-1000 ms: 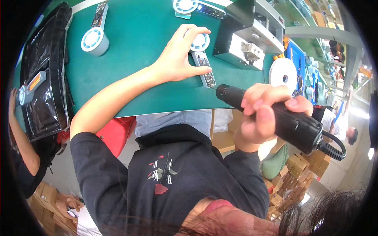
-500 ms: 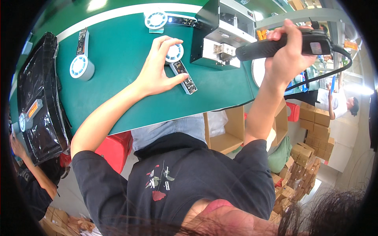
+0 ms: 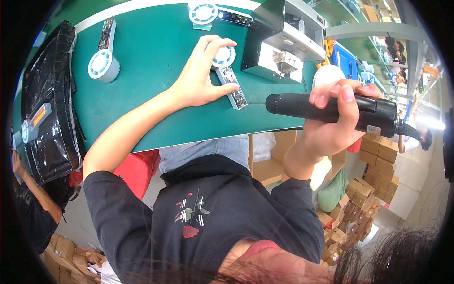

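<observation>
My left hand [image 3: 197, 78] grips a small handheld fan body, with fingers over its round white-and-blue head [image 3: 223, 57] and the thumb on its handle. The handle's exposed circuit board [image 3: 231, 85] faces up. A black corded electric screwdriver [image 3: 326, 110] is wrapped in the fingers of my right hand [image 3: 338, 118]. Its thin bit points left, with the tip close to the end of the fan handle; I cannot tell whether they touch. Just beyond stands a grey-and-black boxy machine [image 3: 283, 47] with a metal fixture on its front, resembling a screw feeder.
On the green table [image 3: 137, 102] lie another fan [image 3: 104, 65] at the left and one [image 3: 203, 14] at the back with a lit board. A black plastic-covered bin [image 3: 49, 104] borders the left side. A co-worker's arm [image 3: 40, 194] shows there. Cardboard boxes [image 3: 378, 151] are stacked right.
My right hand has brought the screwdriver down and left, from the machine's front fixture to the handle's end. The left hand keeps its hold on the fan; the whole view has shifted slightly.
</observation>
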{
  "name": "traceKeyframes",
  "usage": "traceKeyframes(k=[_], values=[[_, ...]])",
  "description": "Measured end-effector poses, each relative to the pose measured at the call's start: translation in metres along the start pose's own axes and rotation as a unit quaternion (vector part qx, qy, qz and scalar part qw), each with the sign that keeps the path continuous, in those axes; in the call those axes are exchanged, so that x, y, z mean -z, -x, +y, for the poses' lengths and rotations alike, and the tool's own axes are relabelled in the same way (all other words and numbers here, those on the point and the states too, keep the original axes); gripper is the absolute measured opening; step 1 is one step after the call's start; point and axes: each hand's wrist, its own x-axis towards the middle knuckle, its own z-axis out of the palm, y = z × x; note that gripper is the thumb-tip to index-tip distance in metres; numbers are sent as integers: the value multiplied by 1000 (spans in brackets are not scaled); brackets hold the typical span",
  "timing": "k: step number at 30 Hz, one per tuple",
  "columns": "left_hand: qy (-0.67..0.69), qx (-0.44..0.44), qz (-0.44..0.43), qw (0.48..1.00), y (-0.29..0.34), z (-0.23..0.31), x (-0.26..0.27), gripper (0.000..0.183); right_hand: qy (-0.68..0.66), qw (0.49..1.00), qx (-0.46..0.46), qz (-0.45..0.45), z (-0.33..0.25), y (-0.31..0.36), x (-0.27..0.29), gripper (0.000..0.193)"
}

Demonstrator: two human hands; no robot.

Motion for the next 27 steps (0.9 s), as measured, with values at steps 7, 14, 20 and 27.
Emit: traceKeyframes(k=[7, 14, 20, 27], values=[[8, 8, -2, 1000, 0, -1, -1, 88, 17, 1000, -21, 3, 9, 6, -2, 38], [1, -10, 6, 1000, 1, -2, 0, 88, 25, 999, 5, -25, 14, 14, -2, 33], [6, 1, 1, 1000, 0, 0, 0, 88, 25, 999, 14, -42, 21, 13, 3, 36], [2, -7, 5, 1000, -1, -1, 0, 88, -54, 987, 17, -149, 25, 8, 17, 40]])
